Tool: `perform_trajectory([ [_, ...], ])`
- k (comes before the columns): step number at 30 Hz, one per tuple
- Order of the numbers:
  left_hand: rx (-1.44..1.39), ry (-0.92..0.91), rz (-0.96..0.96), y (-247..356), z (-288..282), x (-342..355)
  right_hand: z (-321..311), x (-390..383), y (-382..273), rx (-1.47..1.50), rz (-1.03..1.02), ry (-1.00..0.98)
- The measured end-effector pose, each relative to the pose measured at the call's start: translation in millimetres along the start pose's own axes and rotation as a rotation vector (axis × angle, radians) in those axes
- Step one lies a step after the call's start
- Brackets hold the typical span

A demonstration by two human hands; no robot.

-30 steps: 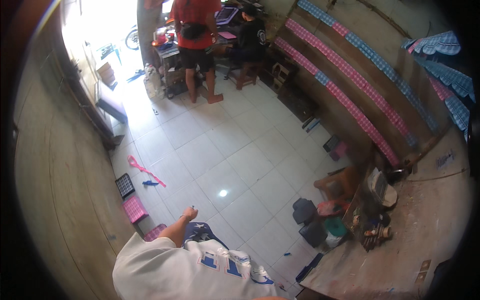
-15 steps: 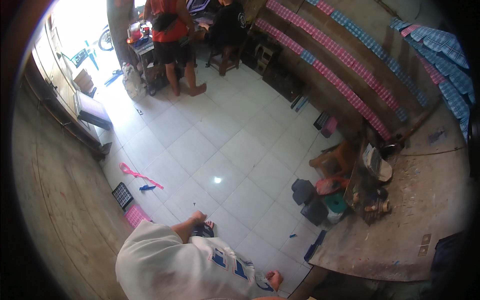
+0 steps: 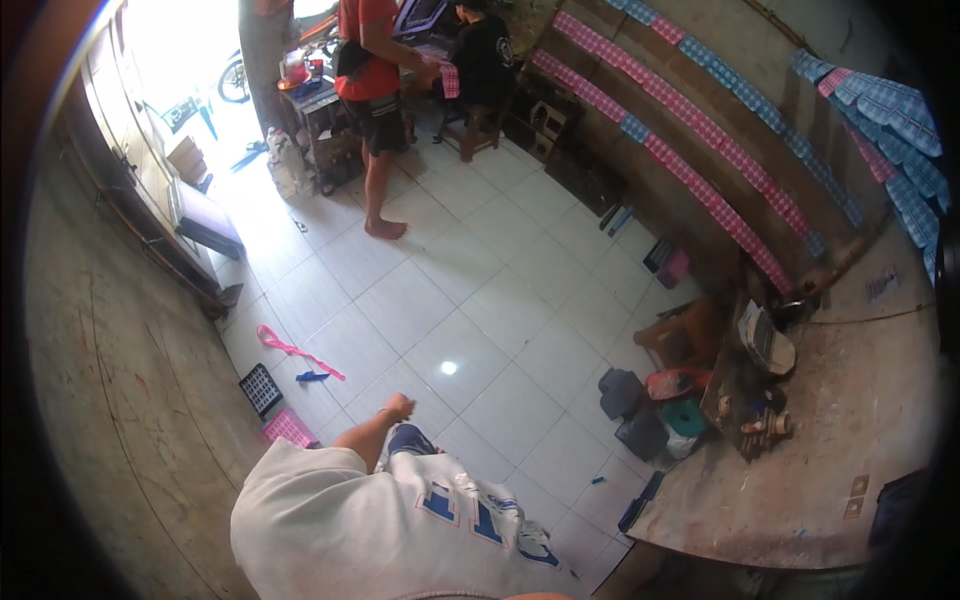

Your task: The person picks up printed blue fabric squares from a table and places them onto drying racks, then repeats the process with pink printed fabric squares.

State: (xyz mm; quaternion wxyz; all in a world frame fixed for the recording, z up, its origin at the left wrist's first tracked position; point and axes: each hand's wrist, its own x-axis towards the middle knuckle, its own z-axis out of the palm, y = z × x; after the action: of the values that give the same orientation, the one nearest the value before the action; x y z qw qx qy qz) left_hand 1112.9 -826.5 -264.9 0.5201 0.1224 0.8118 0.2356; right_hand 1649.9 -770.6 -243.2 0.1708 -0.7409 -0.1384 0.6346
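Observation:
My left hand (image 3: 400, 407) hangs in front of my body over the white tiled floor (image 3: 480, 345), at the end of a bent forearm. Its fingers look curled in, and nothing shows in them. Nearest to it on the floor are a pink plastic basket (image 3: 288, 428), a dark grid-like basket (image 3: 261, 389), a pink strap (image 3: 300, 352) and a small blue piece (image 3: 312, 377), all apart from the hand. My right hand is out of sight beyond my pale shirt (image 3: 340, 530).
Ahead, a person in red (image 3: 370, 60) stands beside a seated person in black (image 3: 480, 55). Pink and blue checked pieces (image 3: 700, 185) hang in rows along the right wall. A wooden table (image 3: 810, 480), a brown stool (image 3: 680, 335) and dark containers (image 3: 635, 410) stand right.
The view has shifted slightly. The standing person has turned toward the seated one and a pink checked cloth now shows at their hand. My right hand has left the view.

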Motion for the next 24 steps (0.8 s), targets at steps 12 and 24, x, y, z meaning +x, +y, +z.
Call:
perform_trajectory([
  [12, -0.066, 0.024, -0.204, -57.7, -5.7, -43.4, 19.5, -14.1, -27.5, 0.080, -0.065, 0.042],
  [24, 0.204, -0.072, 0.027, -2.1, 13.8, -56.6, 30.2, -47.3, 1.8, -0.350, -0.034, -0.077],
])
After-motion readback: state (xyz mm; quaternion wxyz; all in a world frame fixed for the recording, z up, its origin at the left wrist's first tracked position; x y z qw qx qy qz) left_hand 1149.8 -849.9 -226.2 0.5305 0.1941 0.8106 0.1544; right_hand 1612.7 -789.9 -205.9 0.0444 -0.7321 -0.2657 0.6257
